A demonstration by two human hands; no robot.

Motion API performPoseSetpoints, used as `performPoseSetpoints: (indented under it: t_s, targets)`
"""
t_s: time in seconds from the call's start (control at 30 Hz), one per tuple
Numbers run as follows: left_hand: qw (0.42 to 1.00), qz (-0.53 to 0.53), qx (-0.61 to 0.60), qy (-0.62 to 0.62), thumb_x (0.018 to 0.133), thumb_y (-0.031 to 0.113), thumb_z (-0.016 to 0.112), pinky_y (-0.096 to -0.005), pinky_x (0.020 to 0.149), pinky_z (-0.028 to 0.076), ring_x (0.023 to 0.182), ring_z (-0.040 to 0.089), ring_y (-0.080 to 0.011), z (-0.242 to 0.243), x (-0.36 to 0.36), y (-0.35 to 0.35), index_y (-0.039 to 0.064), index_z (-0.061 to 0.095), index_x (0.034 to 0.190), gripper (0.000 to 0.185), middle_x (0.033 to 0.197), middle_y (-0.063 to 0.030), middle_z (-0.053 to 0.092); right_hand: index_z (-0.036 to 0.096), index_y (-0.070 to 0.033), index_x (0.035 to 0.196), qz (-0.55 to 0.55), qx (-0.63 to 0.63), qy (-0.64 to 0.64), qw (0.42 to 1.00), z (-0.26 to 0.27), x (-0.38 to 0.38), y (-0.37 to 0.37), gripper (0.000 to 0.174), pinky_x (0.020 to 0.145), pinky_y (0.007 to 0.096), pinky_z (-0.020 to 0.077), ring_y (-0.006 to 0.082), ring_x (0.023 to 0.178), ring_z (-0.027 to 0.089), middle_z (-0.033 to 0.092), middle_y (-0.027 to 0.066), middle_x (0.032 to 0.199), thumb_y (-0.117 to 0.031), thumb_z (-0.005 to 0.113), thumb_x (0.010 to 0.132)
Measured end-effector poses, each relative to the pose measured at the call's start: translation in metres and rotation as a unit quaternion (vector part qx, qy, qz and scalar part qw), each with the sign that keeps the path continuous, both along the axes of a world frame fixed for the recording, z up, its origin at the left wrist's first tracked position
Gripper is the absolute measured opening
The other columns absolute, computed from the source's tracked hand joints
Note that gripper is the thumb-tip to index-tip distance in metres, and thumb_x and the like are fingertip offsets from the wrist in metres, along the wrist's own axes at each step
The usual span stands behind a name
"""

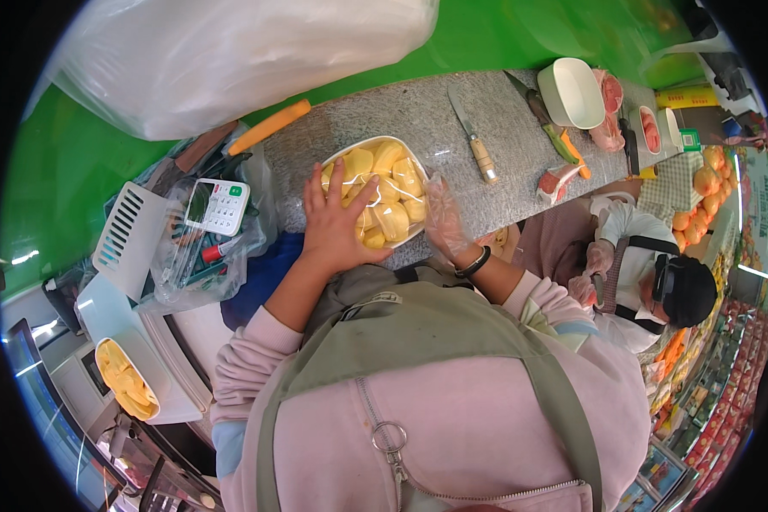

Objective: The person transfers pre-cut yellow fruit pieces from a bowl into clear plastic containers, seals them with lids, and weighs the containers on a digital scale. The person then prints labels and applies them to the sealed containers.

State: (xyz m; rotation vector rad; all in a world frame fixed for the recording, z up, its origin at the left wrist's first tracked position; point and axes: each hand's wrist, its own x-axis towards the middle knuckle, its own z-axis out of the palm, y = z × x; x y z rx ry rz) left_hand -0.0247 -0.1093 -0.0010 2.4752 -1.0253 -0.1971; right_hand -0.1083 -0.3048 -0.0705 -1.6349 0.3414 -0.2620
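Observation:
A white plastic tub (417, 238) of yellow fruit pieces (392, 221), which look like jackfruit, rests at the counter's near edge in front of me. Clear, glossy film stretches over the fruit. My left hand (336, 224) is bare and lies across the tub's left side, its fingers spread on the film and its thumb towards the near rim. On the other side, my right hand (447, 217), in a clear plastic glove, steadies the right rim with its fingertips. The tub sits between both hands. A wooden-handled knife (480, 153) lies beyond my right hand.
A calculator (219, 206) and a bagged basket (198, 269) stand left, by an orange-handled tool (269, 127). An empty white tub (571, 93), peelers (566, 147) and pink fruit (558, 184) lie right. A gloved co-worker (633, 275) holds a blade nearby.

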Motion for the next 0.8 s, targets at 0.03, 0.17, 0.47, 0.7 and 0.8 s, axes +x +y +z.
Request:
performPoseSetpoints:
  t_s: [0.03,0.17,0.47,0.7,0.8]
  targets:
    - [1.0,0.0,-0.002,-0.002,0.045,0.054,0.084,-0.0626,0.109,0.011,0.139,0.006,-0.0507,0.0,0.0,0.0,0.03,0.046,0.139,0.104,0.151,-0.0235,0.018,0.048,0.001,0.12,-0.004,0.065,-0.009,0.998,0.0,0.0,0.002,0.03,0.09,0.0304,0.0422,0.0155,0.098,0.048,0.053,0.0088,0.105,-0.021,0.036,0.103]
    - [1.0,0.003,-0.009,-0.009,0.045,0.054,0.083,-0.0638,0.108,0.012,0.138,0.006,-0.0512,-0.003,-0.002,0.0,0.029,0.046,0.139,0.104,0.151,-0.0237,0.018,0.049,0.0,0.119,-0.045,0.069,0.013,0.997,0.01,0.0,0.008,0.027,0.091,0.0287,0.0415,0.0149,0.099,0.048,0.052,0.0083,0.103,-0.019,0.037,0.103]
    - [0.999,-0.007,-0.021,-0.024,0.044,0.055,0.084,-0.0647,0.108,0.012,0.137,0.007,-0.0522,-0.003,-0.002,0.0,0.029,0.043,0.141,0.108,0.15,-0.0236,0.018,0.045,-0.001,0.126,-0.036,0.124,-0.137,0.982,-0.061,-0.016,0.004,0.028,0.096,0.0298,0.0423,0.019,0.107,0.05,0.051,0.0088,0.115,-0.01,0.043,0.099]
    - [0.999,-0.006,0.005,-0.039,0.044,0.054,0.084,-0.0633,0.109,0.015,0.137,0.01,-0.0522,0.004,-0.003,0.0,0.024,0.043,0.141,0.109,0.15,-0.0243,0.018,0.042,-0.005,0.132,-0.032,0.394,-0.08,0.915,-0.015,0.004,0.005,0.033,0.101,0.0284,0.0412,0.0142,0.112,0.048,0.05,0.0048,0.121,-0.013,0.043,0.1]
    - [0.999,-0.005,0.01,-0.041,0.044,0.054,0.085,-0.0629,0.109,0.015,0.137,0.01,-0.0521,0.002,-0.003,0.001,0.025,0.042,0.142,0.111,0.15,-0.0244,0.018,0.04,-0.005,0.135,-0.036,0.276,-0.074,0.958,-0.023,0.002,0.005,0.036,0.103,0.0286,0.0395,0.015,0.116,0.048,0.05,0.0066,0.125,-0.015,0.041,0.101]
